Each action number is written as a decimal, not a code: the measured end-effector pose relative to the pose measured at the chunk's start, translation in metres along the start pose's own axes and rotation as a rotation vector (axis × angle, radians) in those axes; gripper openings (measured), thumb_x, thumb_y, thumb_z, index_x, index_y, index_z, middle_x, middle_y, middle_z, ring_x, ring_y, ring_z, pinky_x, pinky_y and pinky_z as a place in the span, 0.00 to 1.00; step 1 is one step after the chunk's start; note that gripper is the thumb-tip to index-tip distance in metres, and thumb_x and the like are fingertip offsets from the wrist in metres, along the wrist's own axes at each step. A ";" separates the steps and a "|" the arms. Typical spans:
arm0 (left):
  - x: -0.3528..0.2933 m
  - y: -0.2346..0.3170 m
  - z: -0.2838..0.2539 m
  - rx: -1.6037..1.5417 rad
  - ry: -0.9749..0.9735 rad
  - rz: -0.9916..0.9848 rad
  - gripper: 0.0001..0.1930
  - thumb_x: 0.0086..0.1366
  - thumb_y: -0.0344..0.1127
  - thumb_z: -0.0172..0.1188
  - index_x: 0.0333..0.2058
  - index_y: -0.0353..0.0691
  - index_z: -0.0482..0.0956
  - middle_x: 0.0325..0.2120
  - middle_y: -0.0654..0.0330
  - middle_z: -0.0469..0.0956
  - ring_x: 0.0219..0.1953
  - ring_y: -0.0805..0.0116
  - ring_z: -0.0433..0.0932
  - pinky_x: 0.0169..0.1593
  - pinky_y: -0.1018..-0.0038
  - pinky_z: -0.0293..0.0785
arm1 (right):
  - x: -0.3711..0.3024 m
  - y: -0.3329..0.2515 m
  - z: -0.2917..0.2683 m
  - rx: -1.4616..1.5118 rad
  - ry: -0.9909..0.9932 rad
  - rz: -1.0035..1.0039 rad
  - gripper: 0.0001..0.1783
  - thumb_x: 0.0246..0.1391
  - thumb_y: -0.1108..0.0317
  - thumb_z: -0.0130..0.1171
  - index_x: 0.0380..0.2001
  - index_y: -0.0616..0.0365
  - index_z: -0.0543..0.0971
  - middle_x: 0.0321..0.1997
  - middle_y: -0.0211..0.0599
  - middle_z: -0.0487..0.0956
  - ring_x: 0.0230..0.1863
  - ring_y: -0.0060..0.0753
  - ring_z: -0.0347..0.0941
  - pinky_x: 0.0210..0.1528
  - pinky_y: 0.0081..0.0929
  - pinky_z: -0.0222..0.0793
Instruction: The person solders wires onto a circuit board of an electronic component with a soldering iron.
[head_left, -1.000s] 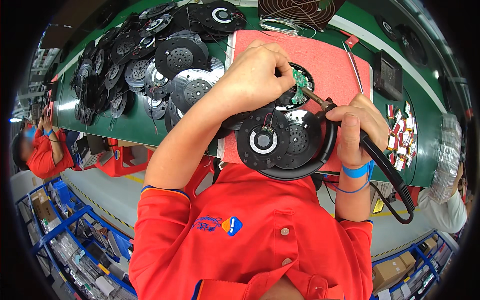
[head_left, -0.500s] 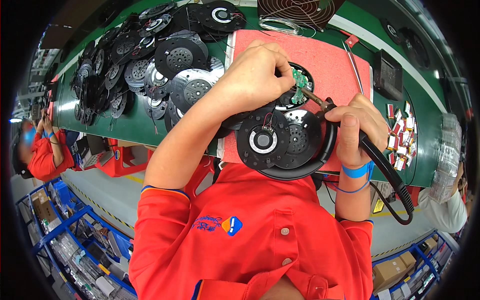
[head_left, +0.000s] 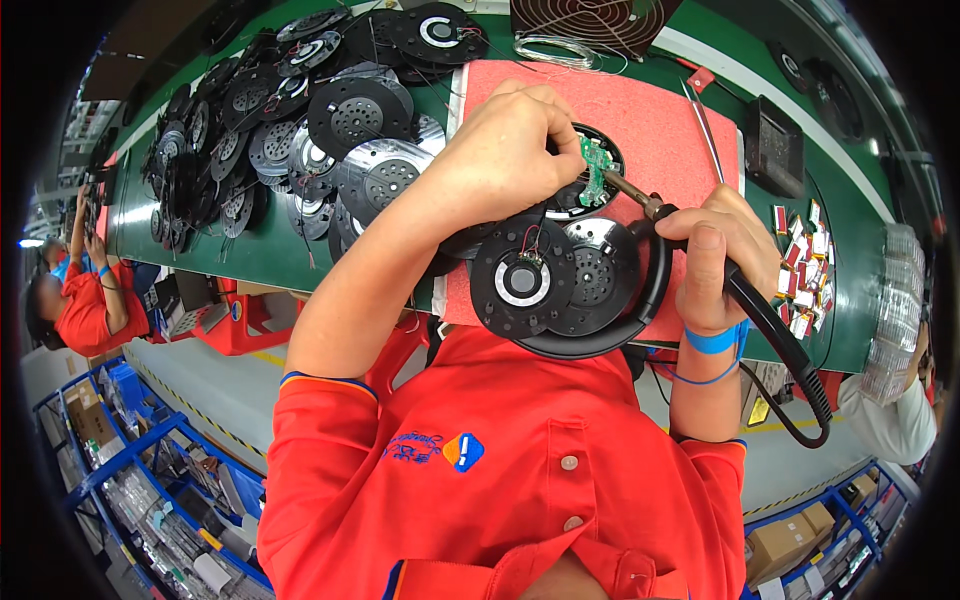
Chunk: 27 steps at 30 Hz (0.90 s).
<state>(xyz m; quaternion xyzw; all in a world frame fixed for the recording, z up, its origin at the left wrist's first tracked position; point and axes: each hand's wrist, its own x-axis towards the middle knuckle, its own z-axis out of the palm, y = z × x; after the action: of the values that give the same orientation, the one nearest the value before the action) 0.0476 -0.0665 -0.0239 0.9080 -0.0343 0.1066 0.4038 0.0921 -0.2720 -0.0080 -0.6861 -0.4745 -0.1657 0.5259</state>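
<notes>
My right hand (head_left: 724,258) is wrapped round a soldering iron (head_left: 768,325), whose thin metal tip points left at the edge of a green circuit board (head_left: 597,172). The board sits in a round black headphone ear cup. My left hand (head_left: 520,145) leans over the cup's left side, thumb and forefinger pinched; what they hold is too small to make out. Nearer me, a black headband (head_left: 655,290) curves round two black discs: one with a white ring (head_left: 520,282) and thin wires, the other with a perforated centre (head_left: 592,280). A red foam mat (head_left: 660,120) lies underneath.
Many black speaker discs (head_left: 362,115) are heaped on the green table to the left. At right are a black tray (head_left: 775,150), tweezers (head_left: 705,130), small red-and-white pieces (head_left: 803,270) and clear plastic trays (head_left: 893,310). A coil of solder wire (head_left: 555,50) lies before a fan grille (head_left: 600,18).
The iron's tip and my right hand have shifted slightly up and right. The ear cup and discs have moved a little left. At far left, a co-worker's arm has risen.
</notes>
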 end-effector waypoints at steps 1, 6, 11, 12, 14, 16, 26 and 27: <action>0.000 0.000 0.000 0.010 0.004 0.010 0.05 0.44 0.29 0.61 0.22 0.33 0.81 0.29 0.53 0.79 0.38 0.52 0.72 0.45 0.65 0.69 | 0.000 0.000 0.000 -0.002 -0.007 0.003 0.07 0.49 0.74 0.55 0.19 0.61 0.77 0.16 0.32 0.76 0.13 0.27 0.62 0.17 0.23 0.57; 0.001 0.002 -0.001 0.020 -0.017 0.004 0.06 0.44 0.28 0.61 0.22 0.32 0.80 0.29 0.52 0.78 0.39 0.51 0.73 0.45 0.65 0.70 | -0.001 -0.001 0.002 0.005 -0.007 0.015 0.11 0.52 0.70 0.53 0.18 0.63 0.77 0.16 0.34 0.75 0.15 0.26 0.61 0.18 0.23 0.55; 0.002 0.003 -0.003 0.027 -0.037 0.013 0.06 0.44 0.28 0.60 0.22 0.31 0.80 0.30 0.50 0.78 0.39 0.50 0.73 0.45 0.63 0.70 | -0.001 -0.004 0.003 0.000 -0.028 0.040 0.16 0.55 0.66 0.51 0.18 0.65 0.76 0.17 0.36 0.75 0.16 0.25 0.60 0.19 0.23 0.52; 0.001 0.003 -0.004 0.032 -0.028 0.012 0.06 0.44 0.28 0.60 0.22 0.31 0.80 0.30 0.50 0.78 0.39 0.50 0.73 0.45 0.63 0.70 | 0.000 -0.005 0.003 -0.003 -0.035 0.036 0.16 0.55 0.67 0.51 0.18 0.65 0.76 0.17 0.36 0.75 0.16 0.25 0.60 0.19 0.23 0.52; 0.003 0.004 -0.002 0.044 -0.029 0.005 0.06 0.43 0.28 0.59 0.22 0.31 0.80 0.30 0.50 0.78 0.39 0.49 0.73 0.45 0.63 0.70 | 0.000 -0.003 0.002 0.002 -0.036 0.039 0.16 0.55 0.67 0.51 0.18 0.65 0.76 0.17 0.36 0.75 0.16 0.26 0.60 0.19 0.23 0.53; 0.004 0.004 -0.002 0.034 -0.033 -0.003 0.06 0.43 0.28 0.59 0.21 0.31 0.80 0.30 0.49 0.78 0.39 0.49 0.73 0.45 0.63 0.70 | 0.000 -0.002 0.002 0.003 -0.035 0.033 0.15 0.55 0.68 0.51 0.18 0.66 0.77 0.17 0.36 0.76 0.16 0.26 0.61 0.20 0.23 0.53; 0.003 0.004 -0.002 0.056 -0.023 0.012 0.06 0.43 0.27 0.59 0.21 0.31 0.80 0.29 0.49 0.78 0.38 0.49 0.73 0.44 0.63 0.70 | 0.001 -0.004 0.003 -0.012 -0.060 0.020 0.13 0.53 0.71 0.51 0.19 0.66 0.76 0.18 0.36 0.76 0.16 0.27 0.62 0.20 0.24 0.55; 0.003 0.003 -0.002 0.045 -0.026 0.012 0.06 0.43 0.27 0.59 0.21 0.31 0.80 0.29 0.49 0.78 0.38 0.49 0.73 0.44 0.63 0.70 | 0.001 -0.004 0.003 -0.013 -0.060 0.016 0.12 0.52 0.71 0.51 0.19 0.66 0.76 0.18 0.36 0.76 0.16 0.27 0.62 0.20 0.24 0.55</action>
<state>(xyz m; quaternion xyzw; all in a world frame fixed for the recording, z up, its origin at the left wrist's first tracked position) 0.0500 -0.0669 -0.0198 0.9179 -0.0426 0.0978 0.3821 0.0886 -0.2689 -0.0061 -0.6981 -0.4834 -0.1438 0.5083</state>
